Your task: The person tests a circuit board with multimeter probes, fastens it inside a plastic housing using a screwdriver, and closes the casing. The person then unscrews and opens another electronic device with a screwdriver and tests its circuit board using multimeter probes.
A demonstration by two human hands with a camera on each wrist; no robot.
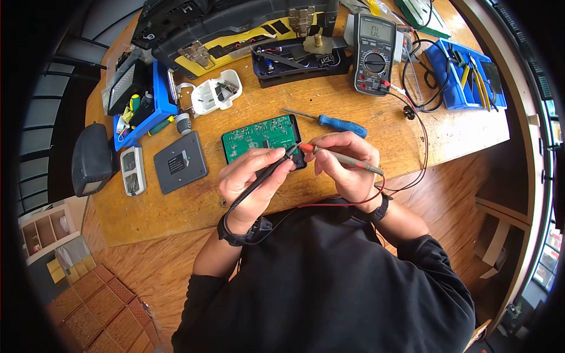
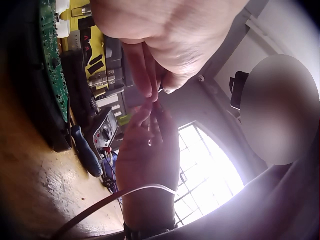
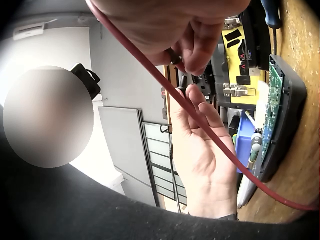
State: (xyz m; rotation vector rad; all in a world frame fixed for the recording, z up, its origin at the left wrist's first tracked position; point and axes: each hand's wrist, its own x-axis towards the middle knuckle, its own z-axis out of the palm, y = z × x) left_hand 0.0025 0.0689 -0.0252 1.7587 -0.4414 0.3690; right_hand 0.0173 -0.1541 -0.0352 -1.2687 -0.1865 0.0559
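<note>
My left hand point(image 1: 246, 179) pinches a black multimeter probe point(image 1: 258, 183) between thumb and fingers. My right hand point(image 1: 358, 154) grips the other probe, a grey-bodied one point(image 1: 356, 163) with an orange-red collar and a red lead. The two probe tips meet or nearly meet in front of my chest, over the right edge of a green circuit board point(image 1: 250, 139) lying in a dark case. Both wrist views show the fingertips close together, raised above the board. A yellow-grey multimeter point(image 1: 375, 46) at the back right shows "OL", with leads plugged into its lower end.
A blue-handled screwdriver point(image 1: 342, 125) lies behind my right hand. Left of the board are a dark cover plate point(image 1: 181, 163) and a white case point(image 1: 216, 94). Blue bins point(image 1: 166, 109) with tools stand at both sides. An open toolbox point(image 1: 235, 35) fills the back; the red lead point(image 3: 165, 82) loops past my right wrist.
</note>
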